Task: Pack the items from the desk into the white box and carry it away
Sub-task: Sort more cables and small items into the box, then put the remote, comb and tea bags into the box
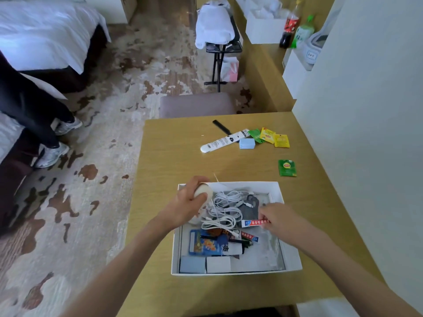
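The wooden desk (183, 161) carries the open white box (291, 257) near its front edge. Farther back lie a black comb (220, 127), a white remote (225, 141), a small blue box (247, 143) and several tea sachets (272, 136); one green sachet (287, 168) lies apart.

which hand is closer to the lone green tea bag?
Right. The right hand is over the white box, below-left of the green tea bag; the left hand is farther left.
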A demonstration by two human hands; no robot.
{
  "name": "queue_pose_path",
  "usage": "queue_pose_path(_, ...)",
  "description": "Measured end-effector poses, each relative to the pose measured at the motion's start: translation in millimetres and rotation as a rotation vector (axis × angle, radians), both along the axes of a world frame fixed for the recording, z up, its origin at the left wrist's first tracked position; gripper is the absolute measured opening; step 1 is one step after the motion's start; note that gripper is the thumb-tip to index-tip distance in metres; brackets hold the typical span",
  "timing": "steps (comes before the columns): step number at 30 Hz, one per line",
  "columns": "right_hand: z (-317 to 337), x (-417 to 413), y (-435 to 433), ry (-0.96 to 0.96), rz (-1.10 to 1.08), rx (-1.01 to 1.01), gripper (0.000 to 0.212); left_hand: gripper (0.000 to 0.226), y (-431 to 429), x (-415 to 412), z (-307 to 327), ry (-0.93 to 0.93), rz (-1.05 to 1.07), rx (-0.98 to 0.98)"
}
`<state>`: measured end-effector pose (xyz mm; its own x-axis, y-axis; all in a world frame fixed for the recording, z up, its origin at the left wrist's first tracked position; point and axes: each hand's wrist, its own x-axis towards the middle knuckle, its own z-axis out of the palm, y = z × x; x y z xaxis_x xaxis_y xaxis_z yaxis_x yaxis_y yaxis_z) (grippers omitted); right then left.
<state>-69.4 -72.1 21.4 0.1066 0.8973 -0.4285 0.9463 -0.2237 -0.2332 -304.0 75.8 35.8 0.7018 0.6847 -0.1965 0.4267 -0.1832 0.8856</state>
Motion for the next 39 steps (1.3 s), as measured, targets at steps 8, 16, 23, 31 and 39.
queue_pose_path(8, -31, -16, -9, -0.146, 0.027, -0.042, 0.009, 0.042, -34, -8, -20, 0.085, -0.122, -0.065)
queue_pose_path(16, -38, -17, -16, 0.012, -0.061, 0.166, 0.018, 0.034, -36, -9, -39, 0.299, -0.167, 0.207)
queue_pose_path(23, -37, -19, -13, 0.107, -0.051, 0.252, 0.020, 0.035, -37, -12, -50, 0.511, -0.362, 0.515)
queue_pose_path(31, -23, -9, 10, 0.209, -0.083, 0.262, 0.033, 0.036, -20, -14, -40, 0.525, -0.353, 0.867)
queue_pose_path(39, -2, 18, 37, 0.328, -0.136, 0.321, 0.031, 0.028, 27, 10, -9, 0.213, -0.055, 0.670)
